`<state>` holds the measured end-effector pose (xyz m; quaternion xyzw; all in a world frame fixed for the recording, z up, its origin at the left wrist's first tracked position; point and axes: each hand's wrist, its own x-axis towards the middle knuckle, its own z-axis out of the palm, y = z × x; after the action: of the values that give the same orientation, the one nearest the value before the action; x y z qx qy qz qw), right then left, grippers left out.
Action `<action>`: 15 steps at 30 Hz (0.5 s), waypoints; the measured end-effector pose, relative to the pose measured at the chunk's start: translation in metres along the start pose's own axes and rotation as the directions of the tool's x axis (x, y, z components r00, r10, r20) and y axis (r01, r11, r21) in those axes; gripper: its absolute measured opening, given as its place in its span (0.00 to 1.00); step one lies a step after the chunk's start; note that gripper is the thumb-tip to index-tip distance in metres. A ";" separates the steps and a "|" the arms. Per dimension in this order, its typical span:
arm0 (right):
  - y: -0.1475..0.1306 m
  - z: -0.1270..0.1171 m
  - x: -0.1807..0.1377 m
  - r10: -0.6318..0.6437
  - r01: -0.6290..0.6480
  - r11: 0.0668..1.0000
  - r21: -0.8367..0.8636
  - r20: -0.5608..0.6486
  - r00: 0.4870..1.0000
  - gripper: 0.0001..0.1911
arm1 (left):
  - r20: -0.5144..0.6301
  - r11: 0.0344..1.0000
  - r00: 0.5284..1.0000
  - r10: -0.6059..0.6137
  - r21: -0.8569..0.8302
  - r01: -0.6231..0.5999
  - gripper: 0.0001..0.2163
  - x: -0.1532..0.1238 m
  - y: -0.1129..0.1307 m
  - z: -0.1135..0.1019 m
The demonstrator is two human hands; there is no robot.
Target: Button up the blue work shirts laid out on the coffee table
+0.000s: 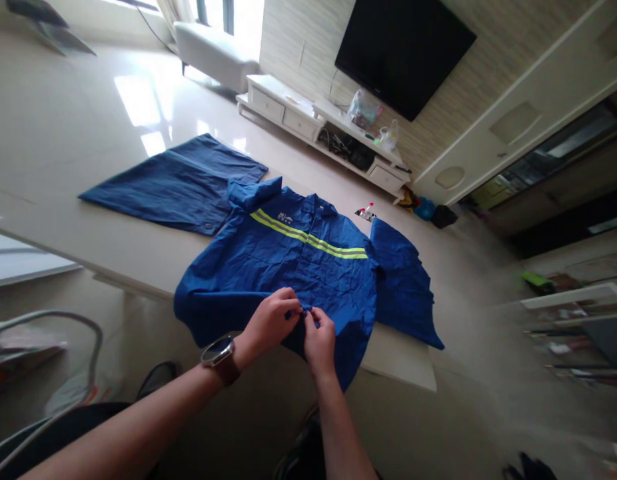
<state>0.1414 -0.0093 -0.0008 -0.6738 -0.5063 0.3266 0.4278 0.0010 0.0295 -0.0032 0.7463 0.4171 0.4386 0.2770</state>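
A blue work jacket (273,253) with a yellow and grey reflective stripe across the chest lies front up on the table, collar away from me. My left hand (277,312), with a watch on its wrist, pinches the jacket's front edge near the lower hem. Right beside it, almost touching, my right hand (319,335) grips the same front edge between thumb and fingers. Whatever small part sits between the fingertips is hidden. The lower hem is lifted and hangs over the near table edge. Folded blue trousers (173,180) lie to the left of the jacket.
The pale table (133,257) stretches from far left to near right. Behind it stand a white TV cabinet (288,117) holding plastic bags and a grey bench (213,57). A grey curved tube (96,333) is at my left. Shelves (583,333) stand at the right.
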 end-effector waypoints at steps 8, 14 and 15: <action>-0.001 0.001 0.004 0.029 -0.028 1.000 0.007 -0.041 0.999 0.14 | 0.003 0.999 0.999 -0.035 0.026 0.035 0.07 0.003 0.006 -0.007; 0.000 0.001 0.006 0.040 -0.040 0.999 -0.006 -0.045 0.998 0.14 | 0.093 0.993 0.990 -0.106 0.067 0.100 0.04 0.002 0.009 -0.007; -0.001 0.001 0.006 0.037 -0.037 0.999 -0.003 -0.042 0.998 0.14 | 0.098 0.991 0.987 -0.126 0.057 0.121 0.04 0.002 0.009 -0.006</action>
<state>0.1418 -0.0035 -0.0008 -0.6904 -0.4852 0.3196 0.4309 -0.0002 0.0271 0.0074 0.7470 0.4589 0.3717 0.3054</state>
